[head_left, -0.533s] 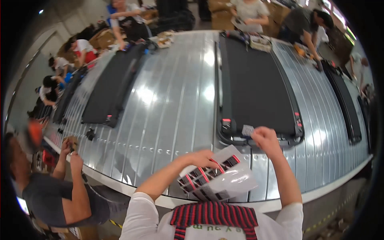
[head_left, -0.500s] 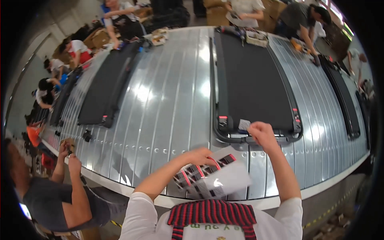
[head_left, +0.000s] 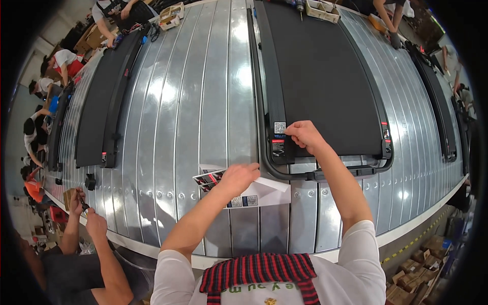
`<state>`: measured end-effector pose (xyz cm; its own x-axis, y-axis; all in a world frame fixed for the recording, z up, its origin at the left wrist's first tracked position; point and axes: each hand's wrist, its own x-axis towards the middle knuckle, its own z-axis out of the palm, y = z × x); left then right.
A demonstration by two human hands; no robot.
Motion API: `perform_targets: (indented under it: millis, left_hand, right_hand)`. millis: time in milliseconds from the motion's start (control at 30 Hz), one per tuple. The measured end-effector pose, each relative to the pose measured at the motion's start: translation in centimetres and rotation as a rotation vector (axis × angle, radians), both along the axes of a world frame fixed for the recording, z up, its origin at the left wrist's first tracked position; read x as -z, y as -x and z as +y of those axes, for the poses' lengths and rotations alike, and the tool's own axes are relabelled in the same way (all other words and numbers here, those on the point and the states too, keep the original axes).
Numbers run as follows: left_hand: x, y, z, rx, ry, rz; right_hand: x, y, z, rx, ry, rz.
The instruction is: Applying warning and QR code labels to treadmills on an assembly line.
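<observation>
A black treadmill (head_left: pixel 328 84) lies flat in front of me, its tubular frame curving around the near end. My right hand (head_left: pixel 306 137) pinches the edge of a small QR-code label (head_left: pixel 279 127) at the treadmill's left side rail, just above a red-and-black sticker (head_left: pixel 277 148). I cannot tell how much of the label touches the rail. Left of the near frame corner, my left hand (head_left: pixel 237 179) is closed on sticker sheets (head_left: pixel 271 196) low over the metal slats. A corner of the white backing curls up, and my hand hides part of the printed stickers.
The treadmill rests on a wide table of shiny metal slats (head_left: pixel 190 112). Another black treadmill (head_left: pixel 104 101) lies to the left, near a small black part (head_left: pixel 90 181). A parts tray (head_left: pixel 323 10) stands at the far end. A co-worker (head_left: pixel 76 254) handles something close on my left.
My right hand has moved left with the label, from the near end to the left rail. My left hand has moved forward, lowering the sticker sheets toward the slats. The view has shifted.
</observation>
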<state>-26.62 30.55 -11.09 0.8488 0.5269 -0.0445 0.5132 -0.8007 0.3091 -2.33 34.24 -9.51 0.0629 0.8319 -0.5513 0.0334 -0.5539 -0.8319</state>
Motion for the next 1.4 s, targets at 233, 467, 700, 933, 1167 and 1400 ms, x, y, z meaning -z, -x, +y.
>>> perform_targets:
  millis: [233, 467, 700, 933, 1167, 1400]
  left_hand:
    - [-0.5, -1.2, 2.5, 0.038, -0.019, -0.093]
    - [-1.1, -2.0, 3.3, 0.089, -0.07, -0.075]
    - [-2.1, -2.2, 3.5, 0.059, -0.042, -0.044]
    - [-2.0, -2.1, 3.6, 0.052, -0.035, -0.026]
    - [-2.2, -2.5, 4.1, 0.057, 0.005, -0.066]
    - [-2.2, -4.1, 4.7, 0.07, -0.007, -0.031]
  right_hand:
    - [1.1, -0.4, 1.9, -0.052, 0.049, 0.034]
    - [1.5, -0.3, 2.0, -0.055, 0.065, 0.045]
    - [1.4, 0.4, 1.8, 0.0, 0.028, 0.005]
    - [1.9, 0.7, 1.5, 0.042, 0.006, -0.035]
    - [1.8, 0.7, 1.6, 0.044, 0.003, -0.04]
    - [1.9, 0.9, 1.3, 0.071, -0.025, -0.024]
